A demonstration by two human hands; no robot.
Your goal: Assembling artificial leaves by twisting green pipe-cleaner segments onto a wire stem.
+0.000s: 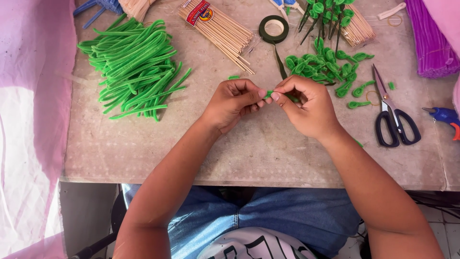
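My left hand (233, 101) and my right hand (309, 106) meet over the middle of the table, fingertips pinched together on one short green pipe cleaner piece (269, 93). Only a small bit of it shows between the thumbs; the rest is hidden in my right fingers. A heap of long green pipe cleaners (135, 67) lies to the left. A pile of curled green pipe cleaner leaves (326, 67) lies just beyond my right hand.
A bundle of wooden skewers (218, 29), a roll of dark green floral tape (273, 29) and finished green stems (328, 17) sit at the back. Black-handled scissors (390, 112), a blue glue gun (445, 116) and purple pipe cleaners (433, 41) are at the right. Pink cloth (28, 120) hangs left.
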